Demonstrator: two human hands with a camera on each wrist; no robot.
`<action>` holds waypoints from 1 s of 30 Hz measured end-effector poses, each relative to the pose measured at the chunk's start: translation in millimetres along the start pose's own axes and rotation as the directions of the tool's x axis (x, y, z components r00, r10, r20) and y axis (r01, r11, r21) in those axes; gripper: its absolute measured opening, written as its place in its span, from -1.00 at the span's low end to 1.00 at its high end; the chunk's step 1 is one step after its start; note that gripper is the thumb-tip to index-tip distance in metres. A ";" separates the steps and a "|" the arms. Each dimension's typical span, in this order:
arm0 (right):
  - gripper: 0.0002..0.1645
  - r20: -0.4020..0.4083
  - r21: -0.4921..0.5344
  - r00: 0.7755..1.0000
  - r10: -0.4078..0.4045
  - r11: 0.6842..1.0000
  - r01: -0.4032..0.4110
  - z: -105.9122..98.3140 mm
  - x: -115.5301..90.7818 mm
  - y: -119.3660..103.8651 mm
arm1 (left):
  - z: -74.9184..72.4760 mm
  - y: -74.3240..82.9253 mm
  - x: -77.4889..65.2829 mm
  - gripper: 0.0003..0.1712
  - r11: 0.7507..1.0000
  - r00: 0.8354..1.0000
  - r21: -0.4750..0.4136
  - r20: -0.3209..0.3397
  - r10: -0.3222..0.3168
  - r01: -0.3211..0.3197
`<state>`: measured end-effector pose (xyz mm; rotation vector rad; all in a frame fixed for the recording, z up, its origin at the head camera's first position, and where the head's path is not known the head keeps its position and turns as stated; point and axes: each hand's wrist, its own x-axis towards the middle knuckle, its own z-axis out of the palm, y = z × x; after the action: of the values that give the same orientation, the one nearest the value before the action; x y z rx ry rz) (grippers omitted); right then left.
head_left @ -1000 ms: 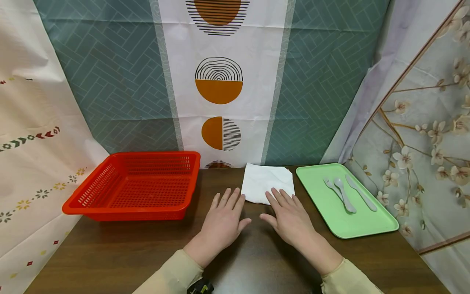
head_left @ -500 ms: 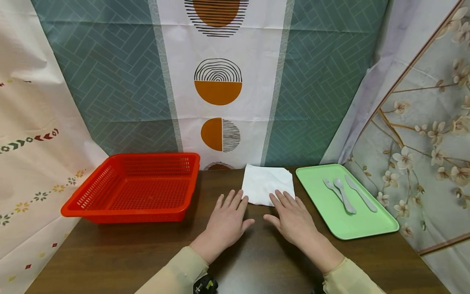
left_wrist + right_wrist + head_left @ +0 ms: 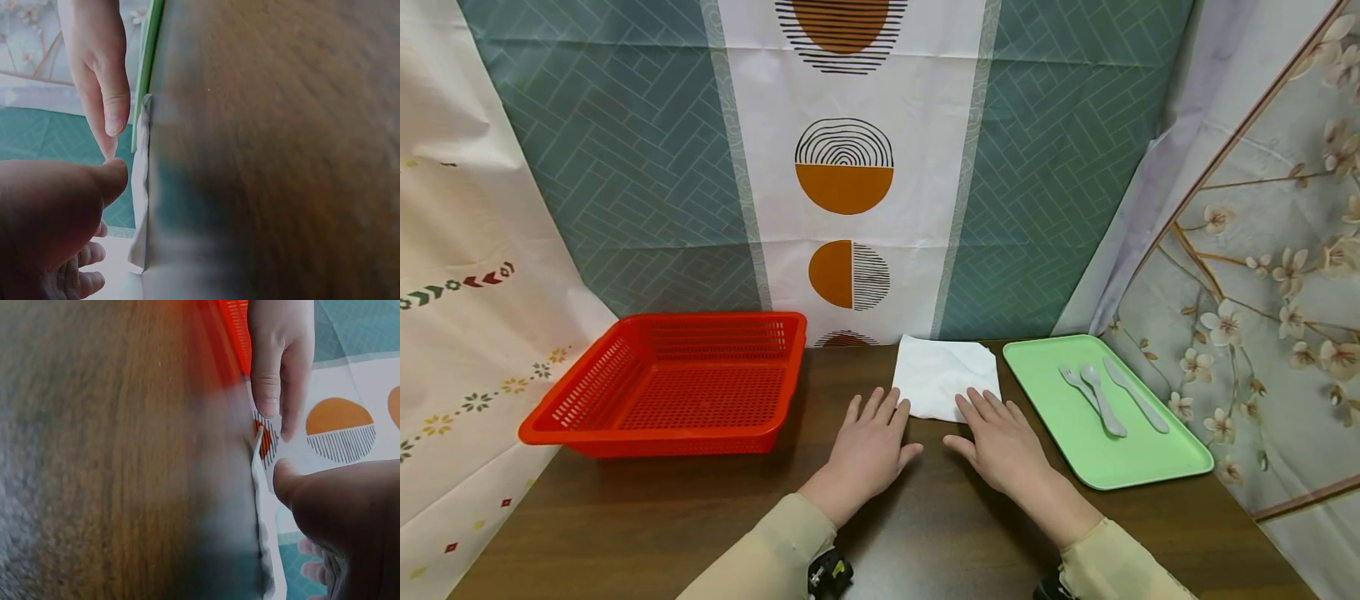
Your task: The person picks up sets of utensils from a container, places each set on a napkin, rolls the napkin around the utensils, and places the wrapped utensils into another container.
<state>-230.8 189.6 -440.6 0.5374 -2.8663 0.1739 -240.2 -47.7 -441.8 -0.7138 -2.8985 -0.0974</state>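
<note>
A white folded cloth or napkin lies flat on the table, beyond both hands. My left hand is held palm down with fingers spread, its fingertips beside the cloth's near left corner. My right hand mirrors it, with fingertips over the cloth's near right edge. In the left wrist view a gap shows between the left hand and the table, and the cloth appears as a thin edge. The right wrist view likewise shows the right hand above the tabletop. Neither hand holds anything.
On the left stands a red plastic basket with perforated walls. At the right a light green tray carries a fork, a spoon and a knife. Patterned curtains enclose the table's back and sides.
Both hands have shifted slightly to the right in the head view, the left one a little more. The cloth, basket and tray stay in place.
</note>
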 end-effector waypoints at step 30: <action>-0.22 0.137 0.001 0.990 0.025 1.000 -0.025 9.0 0.3 7.8 | 15.5 12.0 15.8 -0.17 0.998 0.995 0.059 0.092 0.022 -0.028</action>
<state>-235.7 195.3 -449.8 0.5341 -3.0072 0.1512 -250.5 -28.4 -454.2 -0.7629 -2.9640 0.0262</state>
